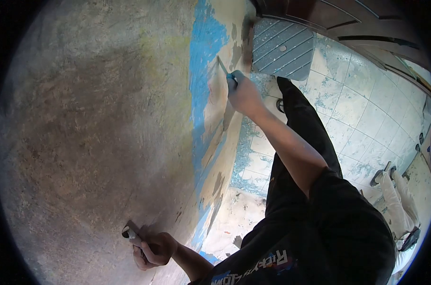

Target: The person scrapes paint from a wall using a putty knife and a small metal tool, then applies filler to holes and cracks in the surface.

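My right hand (245, 96) is closed around the teal handle of a scraper (222, 65). Its thin blade, seen nearly edge-on, reaches the wall (106, 128) along a band of blue paint (203, 50). Lower down, my left hand (154, 251) grips a short dark tool (131, 232) with a pale, rounded end close to the grey-brown wall surface. The exact kind of this tool cannot be made out. Around the blue band, bare cream and grey patches show.
A grey ribbed plastic stool (284, 50) stands beside my foot, near a dark panelled door (339, 19). Paint flakes and dust cover the tiled floor (362, 104). At the right, another person's pale trousers (396, 204) and shoes show.
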Demonstrator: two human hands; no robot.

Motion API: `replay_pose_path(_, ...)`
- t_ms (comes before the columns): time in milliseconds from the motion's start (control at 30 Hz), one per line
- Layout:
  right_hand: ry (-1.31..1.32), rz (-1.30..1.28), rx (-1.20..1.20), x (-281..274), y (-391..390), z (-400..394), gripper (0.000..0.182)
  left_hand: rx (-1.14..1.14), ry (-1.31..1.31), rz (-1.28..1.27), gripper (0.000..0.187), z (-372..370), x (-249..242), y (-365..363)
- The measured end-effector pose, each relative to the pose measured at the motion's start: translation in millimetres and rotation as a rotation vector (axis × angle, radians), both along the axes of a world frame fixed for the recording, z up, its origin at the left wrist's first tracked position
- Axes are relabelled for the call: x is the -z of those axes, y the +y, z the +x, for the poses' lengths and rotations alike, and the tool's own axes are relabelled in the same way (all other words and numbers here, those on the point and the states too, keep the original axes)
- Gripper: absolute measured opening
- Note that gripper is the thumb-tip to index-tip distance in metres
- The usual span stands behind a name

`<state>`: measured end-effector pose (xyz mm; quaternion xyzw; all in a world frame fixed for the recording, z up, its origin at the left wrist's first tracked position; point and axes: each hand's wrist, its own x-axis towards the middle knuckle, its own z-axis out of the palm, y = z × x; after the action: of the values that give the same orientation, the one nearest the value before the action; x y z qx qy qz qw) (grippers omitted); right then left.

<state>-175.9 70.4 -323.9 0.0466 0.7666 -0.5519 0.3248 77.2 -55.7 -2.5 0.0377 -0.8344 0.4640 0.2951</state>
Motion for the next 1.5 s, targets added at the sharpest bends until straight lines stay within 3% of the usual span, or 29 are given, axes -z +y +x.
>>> replay_pose_path(133, 0.006, -0.031, -0.039, -24, 7, 8, 0.021, -0.035, -0.014, -0.043, 0.02, -8, 3, 5)
replay_pose_path(333, 0.022, 0.005, 0.004, 0, -1, -9, 0.021, -0.044, -0.036, -0.034, 0.021, -10, 1, 8)
replay_pose_path(433, -0.02, -0.032, -0.043, -22, 7, 4, 0.021, -0.036, -0.025, -0.033, 0.021, -11, 4, 6)
replay_pose_path(633, 0.097, 0.051, 0.026, 21, -7, -18, 0.023, -0.066, -0.066, -0.047, 0.021, -9, -1, 11)
replay_pose_path(800, 0.044, 0.019, -0.026, 6, 1, -7, 0.023, -0.035, -0.058, -0.051, 0.021, -10, 2, 6)
replay_pose_path(967, 0.099, 0.013, 0.023, 35, -6, -17, 0.02, -0.018, -0.05, -0.024, 0.02, -8, 2, 5)
replay_pose_path(1100, 0.068, 0.012, -0.033, 3, 1, -4, 0.018, 0.027, 0.035, 0.037, 0.019, -4, 6, 0)
replay_pose_path(1267, 0.093, 0.02, 0.007, 37, -6, -15, 0.019, 0.026, 0.026, 0.056, 0.019, -5, 6, 4)
replay_pose_path(1400, 0.043, -0.004, -0.023, 12, 3, -11, 0.021, -0.018, -0.028, -0.009, 0.02, -10, 3, 5)
replay_pose_path(1500, 0.075, 0.023, 0.05, 28, -4, -15, 0.022, -0.017, -0.033, -0.001, 0.019, -8, 3, 5)
